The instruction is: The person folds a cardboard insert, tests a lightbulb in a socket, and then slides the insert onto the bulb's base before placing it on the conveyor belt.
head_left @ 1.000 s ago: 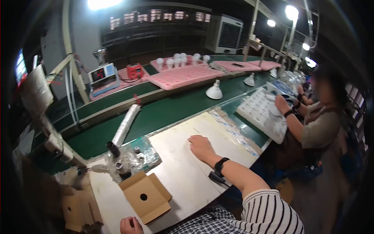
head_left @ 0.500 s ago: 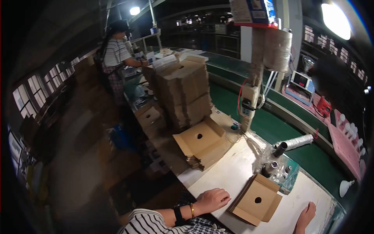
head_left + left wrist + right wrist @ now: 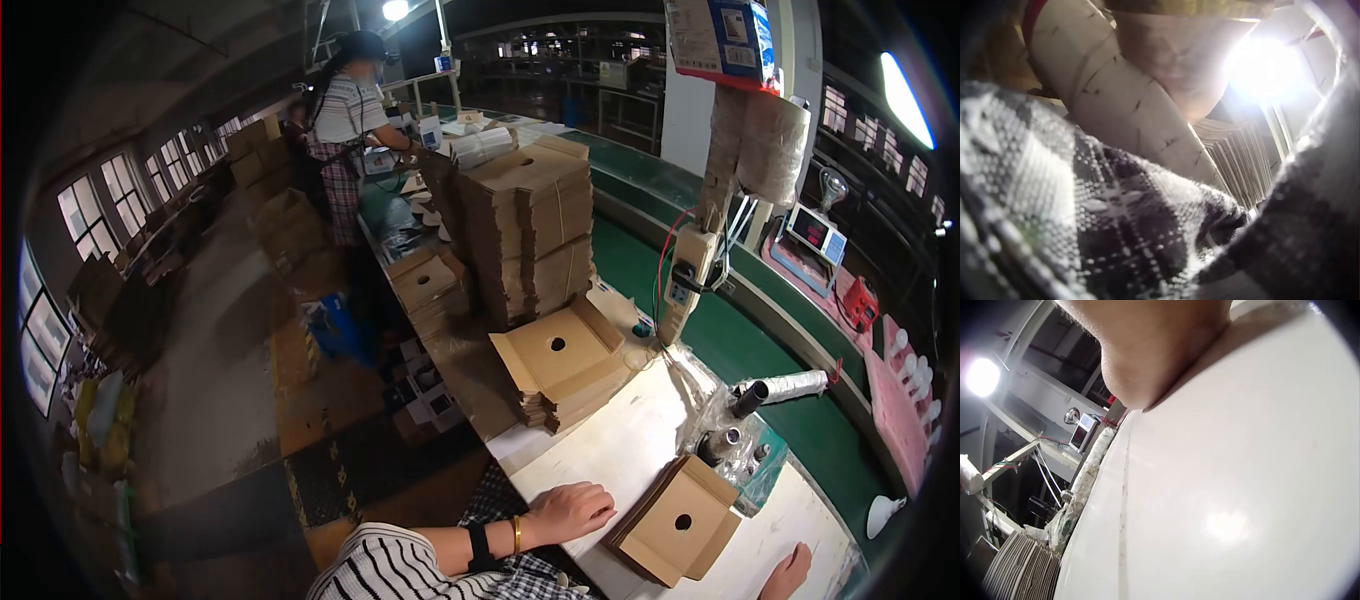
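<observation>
My left hand (image 3: 572, 512) rests near the front edge of the white tabletop (image 3: 590, 455), its fingers loosely curled around nothing. Just right of it lies a stack of folded cardboard inserts (image 3: 655, 540), the top one with a round hole. The layered edges of that cardboard (image 3: 1241, 156) show beyond the hand in the left wrist view. My right hand (image 3: 787, 572) lies on the table at the lower right, apart from the inserts. In the right wrist view the heel of the right hand (image 3: 1141, 362) sits on the white surface; its fingers are hidden there.
Another pile of cardboard inserts (image 3: 565, 370) stands at the table's left end, with tall bundles (image 3: 545, 220) behind. A metal fixture (image 3: 720, 440) sits beyond the near stack. Past it runs a green conveyor (image 3: 730, 350). A person (image 3: 345, 130) works farther back.
The head view has swung left, from the bulbs and the neighbouring worker to the cardboard piles and aisle. Both hands stay at rest on the table, beside the same inserts.
</observation>
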Tool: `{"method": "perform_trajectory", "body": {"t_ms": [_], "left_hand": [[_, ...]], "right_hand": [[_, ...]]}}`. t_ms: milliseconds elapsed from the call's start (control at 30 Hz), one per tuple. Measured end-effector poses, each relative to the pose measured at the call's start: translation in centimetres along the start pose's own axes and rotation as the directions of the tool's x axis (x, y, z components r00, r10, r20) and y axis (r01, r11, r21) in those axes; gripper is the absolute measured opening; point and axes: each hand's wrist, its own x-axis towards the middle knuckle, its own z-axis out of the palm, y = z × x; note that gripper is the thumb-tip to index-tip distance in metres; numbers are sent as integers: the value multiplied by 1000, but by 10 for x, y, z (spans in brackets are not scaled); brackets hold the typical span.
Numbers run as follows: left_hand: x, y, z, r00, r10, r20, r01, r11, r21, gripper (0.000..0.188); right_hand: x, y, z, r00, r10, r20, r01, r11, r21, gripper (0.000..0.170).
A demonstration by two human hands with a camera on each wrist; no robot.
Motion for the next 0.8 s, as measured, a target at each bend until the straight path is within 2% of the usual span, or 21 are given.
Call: {"method": "perform_trajectory", "body": {"t_ms": [167, 300, 467, 700, 767, 800], "left_hand": [[-1, -2, 2, 1000, -2, 1, 2, 1000, -8, 12], [-1, -1, 2, 1000, -13, 1, 13, 1000, -10, 13], [-2, -2, 3, 1000, -3, -2, 3, 1000, -15, 13], [1, 1, -2, 1000, -18, 18, 18, 1000, 2, 13], [1, 1, -2, 1000, -14, 14, 14, 1000, 1, 13], [1, 1, -1, 1000, -8, 7, 8, 1000, 1, 13]], "right_hand": [[2, -9, -8, 1000, 26, 18, -27, 998, 60, 42], [4, -8, -7, 999, 34, 15, -35, 999, 41, 41], [2, -6, -3, 998, -39, -50, 37, 999, -37, 36], [2, 12, 13, 997, -60, -45, 58, 997, -55, 35], [7, 33, 34, 989, -42, -139, 53, 996, 78, 32], [6, 36, 36, 990, -41, -137, 52, 996, 77, 32]]}}
